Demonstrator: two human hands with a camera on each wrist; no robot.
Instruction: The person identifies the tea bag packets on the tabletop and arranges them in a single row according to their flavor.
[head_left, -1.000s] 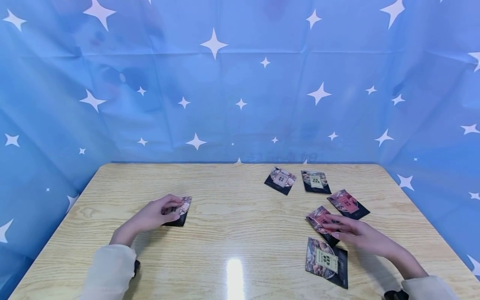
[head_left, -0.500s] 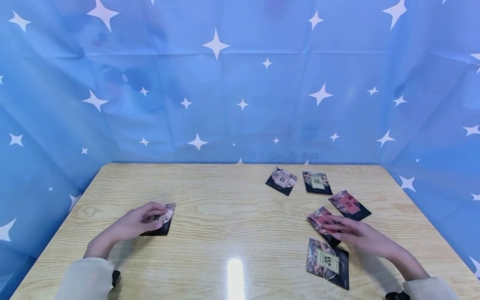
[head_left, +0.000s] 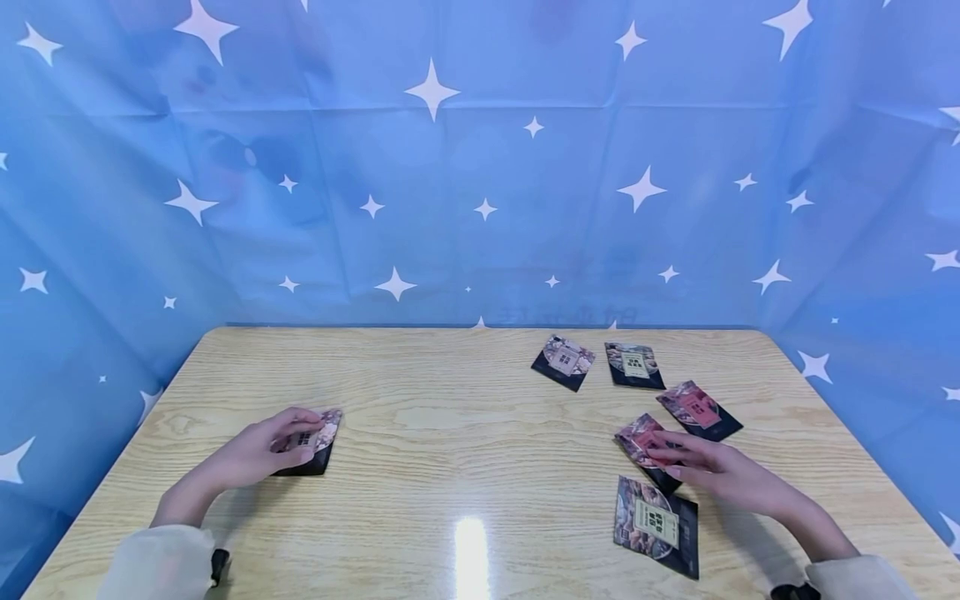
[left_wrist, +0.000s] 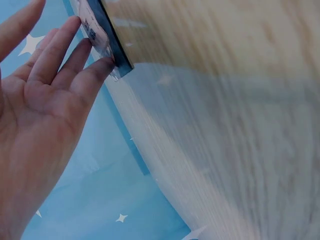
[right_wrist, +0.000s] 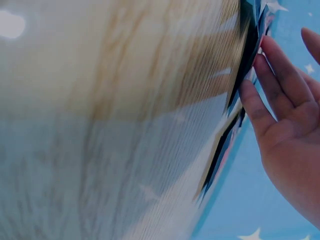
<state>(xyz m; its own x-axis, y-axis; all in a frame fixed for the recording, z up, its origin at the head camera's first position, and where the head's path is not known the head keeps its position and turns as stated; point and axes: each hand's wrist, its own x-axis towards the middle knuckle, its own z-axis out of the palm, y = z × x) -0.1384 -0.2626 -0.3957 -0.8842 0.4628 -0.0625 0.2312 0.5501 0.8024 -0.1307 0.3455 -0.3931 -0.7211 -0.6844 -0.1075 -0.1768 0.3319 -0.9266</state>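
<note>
My left hand (head_left: 247,454) rests its fingertips on a flat dark packet with a pinkish label (head_left: 318,461), lying on the left side of the table. In the left wrist view the fingers are nearly straight on that packet (left_wrist: 99,31), with the thumb held apart from it. On the right, my right hand (head_left: 738,482) touches a red-labelled packet (head_left: 634,438) with its fingertips, covering part of it. The right wrist view shows these fingers (right_wrist: 260,107) extended against the packet's face, thumb away. A larger packet with a cream label (head_left: 656,525) lies just nearer.
Beyond the right hand lie another red-labelled packet (head_left: 699,411), a cream-labelled one (head_left: 634,365) and a pinkish-labelled one (head_left: 563,362). The wooden table (head_left: 450,450) backs onto a blue curtain with white stars (head_left: 480,208).
My left hand has slid its packet leftward and nearer across the table, slowing in the last half second. My right hand and the packets around it stay in place.
</note>
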